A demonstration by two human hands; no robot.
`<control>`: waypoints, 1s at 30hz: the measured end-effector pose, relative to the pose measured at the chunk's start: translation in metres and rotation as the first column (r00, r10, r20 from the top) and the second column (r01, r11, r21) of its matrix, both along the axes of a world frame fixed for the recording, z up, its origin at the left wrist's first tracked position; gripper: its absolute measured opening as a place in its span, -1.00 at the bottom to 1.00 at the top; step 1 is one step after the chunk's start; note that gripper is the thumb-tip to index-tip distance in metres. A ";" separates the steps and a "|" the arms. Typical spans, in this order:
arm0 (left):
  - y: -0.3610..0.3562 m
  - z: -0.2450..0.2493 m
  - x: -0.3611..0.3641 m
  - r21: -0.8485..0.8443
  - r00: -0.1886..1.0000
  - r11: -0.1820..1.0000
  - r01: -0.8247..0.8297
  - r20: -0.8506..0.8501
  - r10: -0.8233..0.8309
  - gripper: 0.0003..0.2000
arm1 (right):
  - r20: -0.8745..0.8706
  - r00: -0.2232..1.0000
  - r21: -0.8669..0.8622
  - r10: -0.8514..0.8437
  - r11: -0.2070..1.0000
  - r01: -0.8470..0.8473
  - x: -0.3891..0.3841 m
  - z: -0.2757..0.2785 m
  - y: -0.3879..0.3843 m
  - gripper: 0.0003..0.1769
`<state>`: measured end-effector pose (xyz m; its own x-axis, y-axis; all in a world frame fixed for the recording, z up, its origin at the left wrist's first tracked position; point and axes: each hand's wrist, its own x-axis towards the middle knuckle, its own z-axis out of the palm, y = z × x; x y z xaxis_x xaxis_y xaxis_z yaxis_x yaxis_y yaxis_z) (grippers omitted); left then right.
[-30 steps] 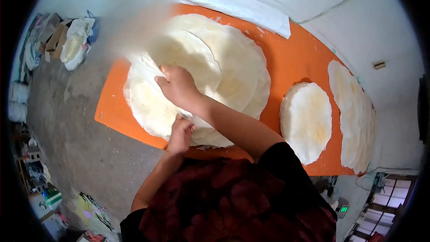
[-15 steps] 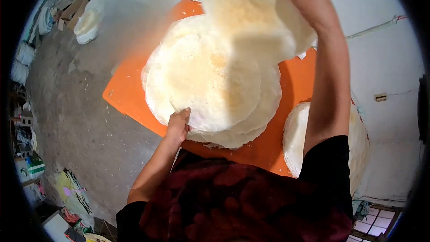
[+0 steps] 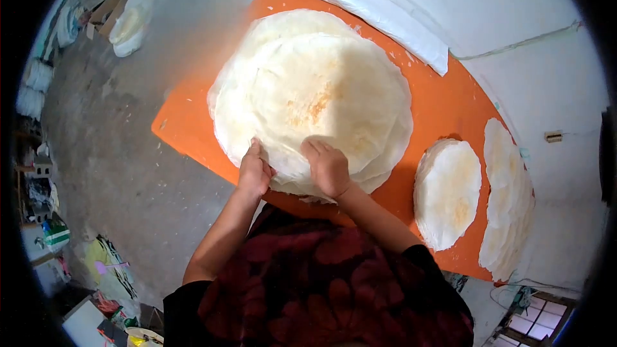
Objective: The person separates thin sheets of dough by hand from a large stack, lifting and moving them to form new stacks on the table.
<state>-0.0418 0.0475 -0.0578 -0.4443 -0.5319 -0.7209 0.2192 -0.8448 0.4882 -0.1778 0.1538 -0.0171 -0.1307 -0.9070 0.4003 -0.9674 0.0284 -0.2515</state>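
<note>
A stack of thin, round, pale pancakes [image 3: 340, 103] lies on the orange table, the top one browned in its middle. At the near left edge of the stack is my left hand [image 3: 256, 170], closed on a pancake's rim. My right hand [image 3: 329, 166] rests palm down on the near part of the top pancake, its fingers stretched out side by side on the surface. Between the two hands the pancake's near edge looks slightly wrinkled.
To the right, a smaller pile of folded pancakes [image 3: 448, 194] and another pale pile [image 3: 506, 202] sit on the orange table [image 3: 437, 99]. White sheeting [image 3: 366, 9] runs along the table's far edge by the wall. Concrete floor [image 3: 122, 154] lies left, with a cardboard box [image 3: 110, 9] farther back.
My right hand has come down from high at the right onto the stack, and the pancake it held up now lies on the pile. My left hand stays at the near left edge.
</note>
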 end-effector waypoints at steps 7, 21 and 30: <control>0.001 0.005 0.000 -0.032 0.996 0.998 0.054 -0.066 -0.056 -0.53 | -0.011 1.000 0.077 0.002 0.997 -0.002 0.010 0.013 0.002 -0.68; 0.001 0.037 0.006 -0.055 0.855 0.975 0.214 -0.473 -0.214 -0.29 | 0.067 0.982 0.120 -0.178 0.978 0.169 -0.014 0.069 -0.028 -0.88; -0.010 0.038 -0.019 0.005 0.856 0.958 0.287 -0.451 -0.254 -0.27 | 0.972 0.231 -0.070 -0.054 0.866 0.496 -0.090 0.229 -0.007 -0.55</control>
